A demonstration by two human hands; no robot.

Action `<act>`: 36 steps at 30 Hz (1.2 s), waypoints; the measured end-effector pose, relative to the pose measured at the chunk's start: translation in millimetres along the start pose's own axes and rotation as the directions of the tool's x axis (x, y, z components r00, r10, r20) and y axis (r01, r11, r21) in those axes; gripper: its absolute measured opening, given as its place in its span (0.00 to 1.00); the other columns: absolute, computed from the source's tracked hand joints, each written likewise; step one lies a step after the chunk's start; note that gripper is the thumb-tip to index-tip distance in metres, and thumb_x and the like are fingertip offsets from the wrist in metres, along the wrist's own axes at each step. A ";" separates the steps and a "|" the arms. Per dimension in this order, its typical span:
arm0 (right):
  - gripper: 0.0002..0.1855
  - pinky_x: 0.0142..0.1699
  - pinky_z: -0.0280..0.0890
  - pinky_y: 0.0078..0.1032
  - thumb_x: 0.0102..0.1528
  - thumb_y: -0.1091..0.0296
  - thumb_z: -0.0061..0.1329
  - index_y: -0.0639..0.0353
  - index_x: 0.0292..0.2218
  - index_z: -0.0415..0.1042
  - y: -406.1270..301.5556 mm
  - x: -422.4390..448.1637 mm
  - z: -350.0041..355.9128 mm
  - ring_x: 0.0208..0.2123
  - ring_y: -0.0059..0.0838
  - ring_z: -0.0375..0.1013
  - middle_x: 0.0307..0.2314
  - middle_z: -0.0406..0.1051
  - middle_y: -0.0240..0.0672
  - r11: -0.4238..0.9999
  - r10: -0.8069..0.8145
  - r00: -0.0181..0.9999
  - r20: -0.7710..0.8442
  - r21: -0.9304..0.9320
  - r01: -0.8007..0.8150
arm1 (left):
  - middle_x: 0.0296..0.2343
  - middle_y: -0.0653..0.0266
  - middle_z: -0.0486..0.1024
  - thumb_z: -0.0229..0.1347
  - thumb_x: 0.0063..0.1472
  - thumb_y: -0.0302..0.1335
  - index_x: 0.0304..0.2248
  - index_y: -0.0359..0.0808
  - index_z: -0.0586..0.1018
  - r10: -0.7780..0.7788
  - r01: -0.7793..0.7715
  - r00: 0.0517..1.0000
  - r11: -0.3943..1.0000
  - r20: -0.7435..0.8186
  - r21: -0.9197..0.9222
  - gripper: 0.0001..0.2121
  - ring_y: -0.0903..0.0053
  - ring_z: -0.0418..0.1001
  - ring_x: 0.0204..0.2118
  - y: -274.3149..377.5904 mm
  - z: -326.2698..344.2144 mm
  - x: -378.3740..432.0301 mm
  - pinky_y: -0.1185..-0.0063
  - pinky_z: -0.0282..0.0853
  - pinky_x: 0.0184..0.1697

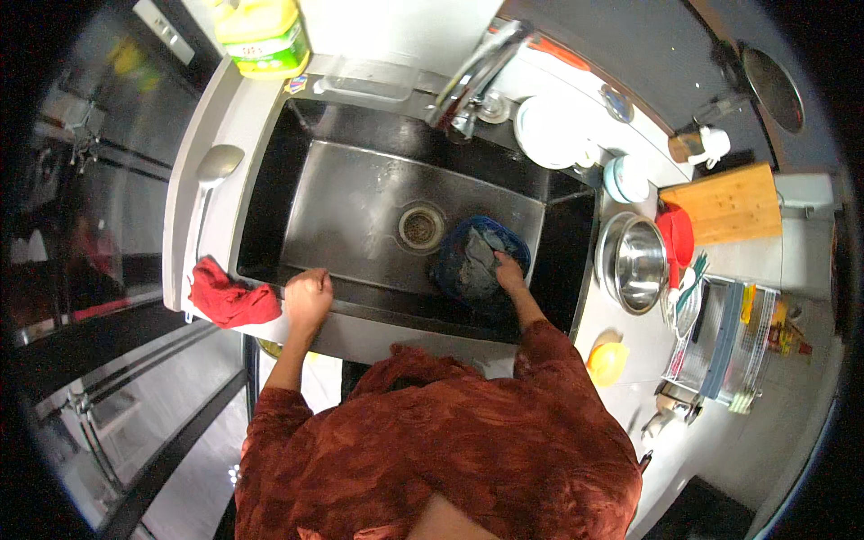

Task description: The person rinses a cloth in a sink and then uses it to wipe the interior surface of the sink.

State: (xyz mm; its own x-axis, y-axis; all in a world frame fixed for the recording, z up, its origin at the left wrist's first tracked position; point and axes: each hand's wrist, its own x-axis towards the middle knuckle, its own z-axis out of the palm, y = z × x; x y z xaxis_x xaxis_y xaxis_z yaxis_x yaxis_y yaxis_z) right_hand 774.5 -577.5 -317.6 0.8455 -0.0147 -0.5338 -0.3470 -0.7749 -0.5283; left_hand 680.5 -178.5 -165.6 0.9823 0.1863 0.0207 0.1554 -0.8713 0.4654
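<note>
A steel sink basin with a round drain lies before me. In its right part stands a blue basin, with a wet grey cloth inside. My right hand reaches into the basin at the cloth; its fingers are partly hidden, so I cannot tell whether they grip it. On the sink's front edge, at the left, my left hand rests with its fingers curled closed and nothing visible in them. Just left of that hand a red cloth lies crumpled on the counter.
A ladle lies along the left counter, and a yellow jug stands behind it. The faucet rises at the back, beside white bowls. To the right are steel bowls, a wooden cutting board and a wire rack.
</note>
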 end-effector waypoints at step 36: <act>0.29 0.46 0.57 0.33 0.43 0.61 0.48 0.55 0.47 0.56 -53.4 -31.6 -46.7 0.45 0.40 0.59 0.43 0.58 0.49 0.962 0.056 0.998 -0.003 -0.268 -0.055 | 0.32 0.55 0.69 0.55 0.44 0.29 0.32 0.29 0.70 0.104 0.239 0.849 0.799 0.519 -0.552 0.16 0.68 0.68 0.33 140.5 168.7 77.7 0.75 0.62 0.33</act>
State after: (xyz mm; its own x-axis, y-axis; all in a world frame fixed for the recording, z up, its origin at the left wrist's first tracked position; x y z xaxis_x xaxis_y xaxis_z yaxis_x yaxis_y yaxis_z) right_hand 785.3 -565.1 -241.7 0.8260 -0.0601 -0.5604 -0.2713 -0.9139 -0.3020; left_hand 796.4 -363.1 -247.9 0.9041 -0.1679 -0.3929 0.3015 -0.4009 0.8651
